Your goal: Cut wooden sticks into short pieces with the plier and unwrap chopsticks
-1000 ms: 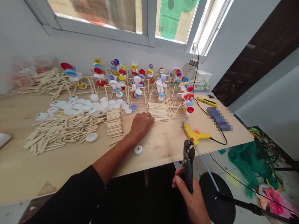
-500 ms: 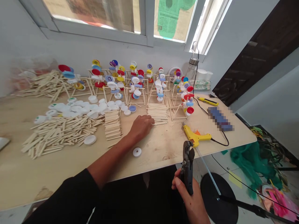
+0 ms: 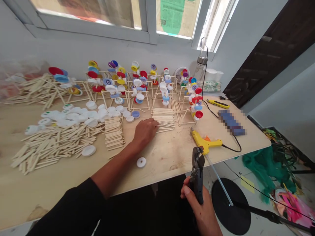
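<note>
My left hand (image 3: 145, 131) rests on the table at the front left corner of a neat stack of wooden sticks (image 3: 163, 117). Its fingers are curled together on the end of a wooden stick (image 3: 167, 128) at the stack's near side; the fingertips are partly hidden. Low in front of the table edge, my right hand (image 3: 198, 201) is wrapped around a dark hand cutter (image 3: 197, 172), held upright with its hooked jaw at the top. A second stick stack (image 3: 114, 133) lies left of my left wrist. Nearer me sits a white cap with a hole (image 3: 141, 162).
Loose sticks (image 3: 56, 142) and white bottle caps (image 3: 81, 114) spread over the left side. Several stick frames with coloured caps (image 3: 140, 93) line the back. On the right are a yellow glue gun (image 3: 205, 142), a utility knife (image 3: 218, 104) and a black round base (image 3: 230, 209) on the floor.
The view has shifted slightly, so the table's things sit a little further left. My left hand stays at the stack's corner, and my right hand keeps the cutter in the same pose.
</note>
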`<state>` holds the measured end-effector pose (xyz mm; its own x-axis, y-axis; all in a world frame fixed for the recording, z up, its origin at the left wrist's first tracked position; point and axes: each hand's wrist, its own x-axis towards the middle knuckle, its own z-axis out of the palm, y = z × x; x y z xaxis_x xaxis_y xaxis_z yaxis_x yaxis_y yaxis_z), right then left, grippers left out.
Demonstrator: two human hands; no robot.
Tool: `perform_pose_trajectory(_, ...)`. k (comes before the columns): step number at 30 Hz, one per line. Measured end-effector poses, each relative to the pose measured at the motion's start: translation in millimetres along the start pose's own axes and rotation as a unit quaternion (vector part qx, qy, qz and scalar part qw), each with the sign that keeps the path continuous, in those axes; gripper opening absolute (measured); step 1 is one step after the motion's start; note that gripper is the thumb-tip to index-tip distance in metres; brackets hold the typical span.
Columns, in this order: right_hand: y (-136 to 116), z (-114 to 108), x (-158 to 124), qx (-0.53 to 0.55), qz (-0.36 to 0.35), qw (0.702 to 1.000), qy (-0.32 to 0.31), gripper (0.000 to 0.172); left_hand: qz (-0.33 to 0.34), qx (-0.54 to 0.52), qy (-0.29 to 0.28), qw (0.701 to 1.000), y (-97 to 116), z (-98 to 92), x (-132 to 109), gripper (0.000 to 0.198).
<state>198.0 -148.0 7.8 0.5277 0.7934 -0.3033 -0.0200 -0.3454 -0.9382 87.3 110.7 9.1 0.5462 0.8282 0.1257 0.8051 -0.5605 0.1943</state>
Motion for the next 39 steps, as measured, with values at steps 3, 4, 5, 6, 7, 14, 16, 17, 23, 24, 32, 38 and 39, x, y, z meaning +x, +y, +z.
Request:
perform_pose_trajectory(3, 1.5, -0.2, 1.4, -0.003, -0.003, 1.0, 0.004, 0.042, 0.003, 0.002, -0.007, 1.0, -0.2, 0.0, 0.9, 0.027)
perform_pose_trajectory(4, 2.2, -0.3, 1.8, -0.008, -0.001, 1.0, 0.003, 0.042, 0.006, 0.004, -0.01, 1.0, 0.7, -0.5, 1.0, 0.028)
perform_pose_trajectory(5, 3.0, -0.4, 2.1, -0.012, 0.0, 1.0, 0.002, 0.042, 0.008, 0.006, -0.014, 1.0, 2.0, -1.2, 1.1, 0.028)
perform_pose_trajectory(6, 3.7, -0.6, 2.4, -0.017, 0.0, 1.0, 0.0, 0.042, 0.01, 0.009, -0.017, 1.0, 3.8, -2.2, 1.2, 0.028)
perform_pose_trajectory(7, 4.4, -0.8, 2.5, -0.02, -0.001, 1.0, 0.0, 0.042, 0.011, 0.012, -0.02, 1.0, 5.7, -3.5, 1.5, 0.028)
perform_pose_trajectory(14, 3.6, -3.6, -0.6, -0.014, 0.005, 1.0, -0.007, 0.039, 0.016, 0.037, -0.042, 0.998, 16.4, -13.4, 6.6, 0.024)
perform_pose_trajectory(16, 2.7, -4.3, -1.5, -0.012, 0.008, 1.0, -0.004, 0.039, 0.018, 0.046, -0.047, 0.998, 18.7, -14.4, 7.7, 0.025)
perform_pose_trajectory(17, 2.5, -4.5, -1.6, -0.012, 0.006, 1.0, -0.003, 0.039, 0.018, 0.05, -0.049, 0.997, 19.8, -14.6, 8.0, 0.025)
perform_pose_trajectory(23, 3.4, -4.8, -0.2, -0.024, -0.008, 1.0, -0.014, 0.039, 0.016, 0.073, -0.068, 0.995, 23.4, -15.3, 10.5, 0.027)
perform_pose_trajectory(24, 3.6, -4.7, 0.0, -0.025, -0.005, 1.0, -0.014, 0.04, 0.017, 0.076, -0.073, 0.994, 23.3, -15.7, 11.6, 0.026)
perform_pose_trajectory(32, 7.1, -3.5, 0.9, -0.032, -0.012, 0.999, -0.016, 0.038, 0.024, 0.088, -0.111, 0.99, 25.3, -17.6, 22.6, 0.022)
perform_pose_trajectory(38, 7.3, -2.6, 0.1, -0.028, -0.004, 1.0, -0.009, 0.04, 0.029, 0.087, -0.146, 0.985, 18.5, -22.4, 21.9, 0.017)
perform_pose_trajectory(39, 7.1, -2.9, -0.1, -0.025, -0.005, 1.0, -0.009, 0.04, 0.031, 0.086, -0.153, 0.984, 16.5, -23.1, 21.1, 0.015)
